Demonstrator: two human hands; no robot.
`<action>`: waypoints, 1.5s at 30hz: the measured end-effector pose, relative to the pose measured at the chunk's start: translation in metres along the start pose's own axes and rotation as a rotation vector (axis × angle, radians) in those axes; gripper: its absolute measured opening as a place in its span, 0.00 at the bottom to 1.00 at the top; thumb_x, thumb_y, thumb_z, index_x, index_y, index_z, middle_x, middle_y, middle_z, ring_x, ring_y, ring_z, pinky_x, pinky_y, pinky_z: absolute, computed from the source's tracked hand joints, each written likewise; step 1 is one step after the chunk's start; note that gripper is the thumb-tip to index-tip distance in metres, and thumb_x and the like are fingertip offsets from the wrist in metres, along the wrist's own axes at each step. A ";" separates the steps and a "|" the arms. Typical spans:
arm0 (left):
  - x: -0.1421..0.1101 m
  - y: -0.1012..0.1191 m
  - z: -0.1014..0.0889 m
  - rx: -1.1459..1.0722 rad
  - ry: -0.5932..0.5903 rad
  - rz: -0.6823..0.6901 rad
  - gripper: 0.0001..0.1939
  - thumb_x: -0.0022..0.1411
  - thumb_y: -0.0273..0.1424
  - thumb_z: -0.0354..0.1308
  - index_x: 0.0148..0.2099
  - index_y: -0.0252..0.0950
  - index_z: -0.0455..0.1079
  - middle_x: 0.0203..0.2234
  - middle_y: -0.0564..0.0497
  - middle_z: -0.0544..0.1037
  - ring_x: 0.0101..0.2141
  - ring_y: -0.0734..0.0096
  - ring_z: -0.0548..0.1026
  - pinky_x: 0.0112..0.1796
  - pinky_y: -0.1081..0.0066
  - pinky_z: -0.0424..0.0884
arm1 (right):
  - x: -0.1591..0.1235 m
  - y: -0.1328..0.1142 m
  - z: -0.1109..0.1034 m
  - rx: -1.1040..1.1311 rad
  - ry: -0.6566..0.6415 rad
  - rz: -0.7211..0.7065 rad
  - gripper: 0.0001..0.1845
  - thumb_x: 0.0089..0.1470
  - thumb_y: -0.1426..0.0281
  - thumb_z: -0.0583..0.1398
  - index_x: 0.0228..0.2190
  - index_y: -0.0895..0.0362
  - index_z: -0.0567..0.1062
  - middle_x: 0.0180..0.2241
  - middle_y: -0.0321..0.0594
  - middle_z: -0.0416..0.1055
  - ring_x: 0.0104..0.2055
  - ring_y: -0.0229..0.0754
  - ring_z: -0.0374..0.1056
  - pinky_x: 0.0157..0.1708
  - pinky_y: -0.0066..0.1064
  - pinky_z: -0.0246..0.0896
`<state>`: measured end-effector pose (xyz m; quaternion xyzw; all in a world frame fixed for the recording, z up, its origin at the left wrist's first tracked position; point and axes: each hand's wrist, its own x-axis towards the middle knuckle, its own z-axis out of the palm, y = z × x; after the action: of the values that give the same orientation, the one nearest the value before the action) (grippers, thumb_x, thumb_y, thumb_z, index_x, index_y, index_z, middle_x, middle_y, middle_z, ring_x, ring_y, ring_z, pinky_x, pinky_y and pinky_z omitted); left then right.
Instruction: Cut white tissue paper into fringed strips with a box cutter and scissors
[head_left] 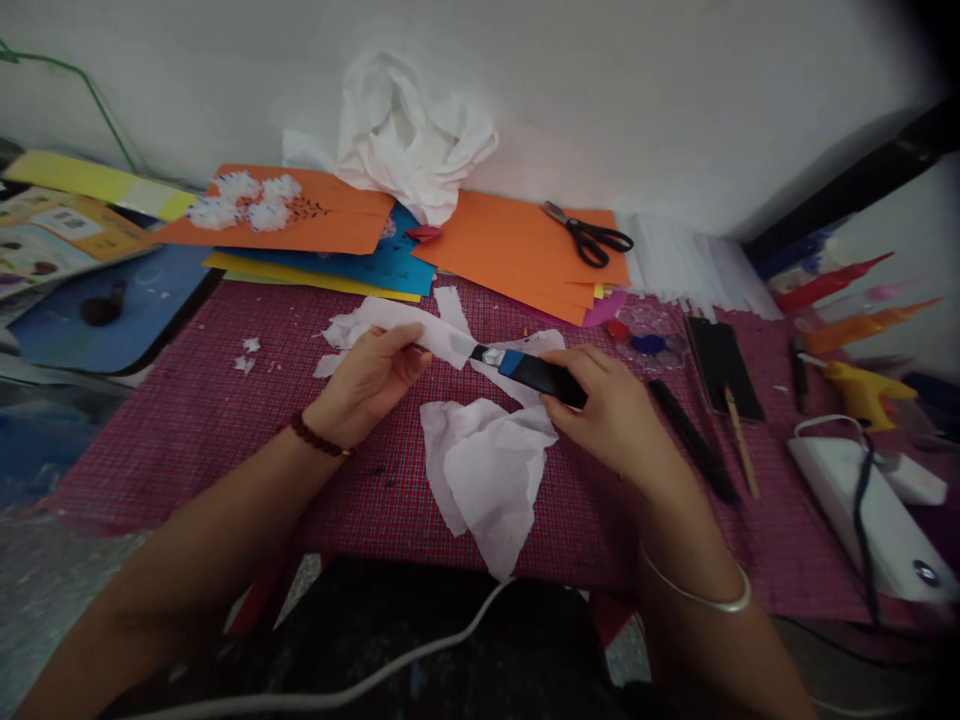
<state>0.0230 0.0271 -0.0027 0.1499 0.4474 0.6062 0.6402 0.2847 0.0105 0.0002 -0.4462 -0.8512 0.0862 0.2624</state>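
My left hand (pixel 371 385) pinches a strip of white paper (pixel 382 318) between thumb and fingers above the table. My right hand (pixel 611 400) is closed around the black and blue handle of a utility knife (pixel 521 368). The knife points left, and its front end meets the right end of the strip; the blade is hard to make out against the paper. Crumpled, torn pieces of white paper (pixel 491 465) lie just below the knife on the checked tablecloth (pixel 352 510). More paper scraps sit behind the knife and strip.
Orange sheets (pixel 495 245) with black-handled scissors (pixel 589 235) lie at the back, beside an orange card with white paper flowers (pixel 259 200) and a crumpled white cloth or paper (pixel 405 130). To the right are a phone (pixel 724 365), a yellow glue gun (pixel 866 390) and a white power strip (pixel 862 500).
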 end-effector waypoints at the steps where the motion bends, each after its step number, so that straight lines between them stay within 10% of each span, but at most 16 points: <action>1: -0.001 -0.001 0.000 0.006 -0.007 0.002 0.13 0.59 0.14 0.62 0.25 0.32 0.72 0.19 0.55 0.77 0.19 0.81 0.74 0.21 0.83 0.71 | 0.000 0.000 0.001 -0.001 -0.001 0.000 0.21 0.56 0.76 0.62 0.51 0.53 0.76 0.44 0.46 0.78 0.45 0.54 0.76 0.45 0.45 0.71; 22: -0.014 -0.007 0.015 -0.090 0.160 -0.146 0.19 0.65 0.12 0.54 0.23 0.31 0.69 0.19 0.54 0.75 0.22 0.84 0.74 0.28 0.86 0.75 | 0.000 -0.003 0.010 -0.073 0.032 0.032 0.20 0.57 0.75 0.64 0.51 0.54 0.76 0.46 0.47 0.78 0.47 0.56 0.75 0.45 0.47 0.69; 45: -0.006 -0.009 -0.001 0.068 -0.116 0.064 0.14 0.60 0.17 0.62 0.23 0.33 0.72 0.24 0.54 0.78 0.28 0.78 0.76 0.42 0.70 0.79 | 0.001 -0.001 0.005 -0.099 0.017 0.035 0.18 0.56 0.74 0.62 0.49 0.53 0.77 0.45 0.47 0.79 0.46 0.57 0.75 0.44 0.46 0.67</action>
<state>0.0288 0.0190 -0.0074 0.2207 0.4251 0.6011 0.6397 0.2807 0.0112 -0.0037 -0.4740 -0.8443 0.0446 0.2458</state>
